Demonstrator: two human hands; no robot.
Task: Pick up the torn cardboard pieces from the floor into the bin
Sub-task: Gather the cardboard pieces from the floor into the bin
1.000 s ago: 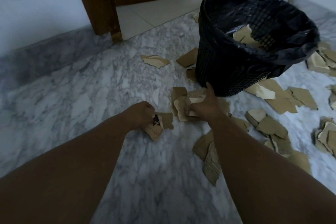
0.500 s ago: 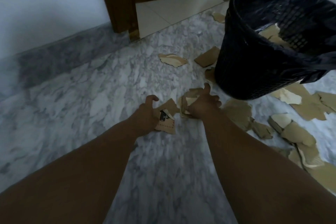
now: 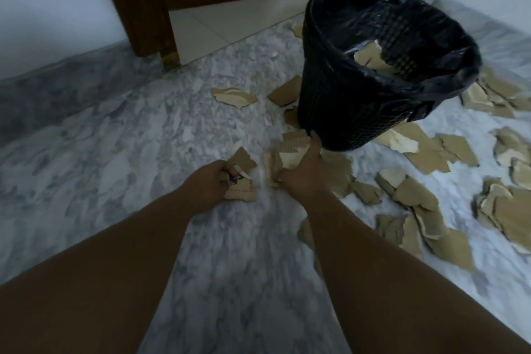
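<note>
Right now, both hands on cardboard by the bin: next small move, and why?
Probably lift the right hand and tip its cardboard bundle into the bin: it grips several pieces, and the bin stands just beyond. The left hand holds a printed piece.

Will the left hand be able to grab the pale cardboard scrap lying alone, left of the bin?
Probably yes: mostly bare floor lies between the left hand and the pale scrap, though that hand grips a printed piece.
</note>
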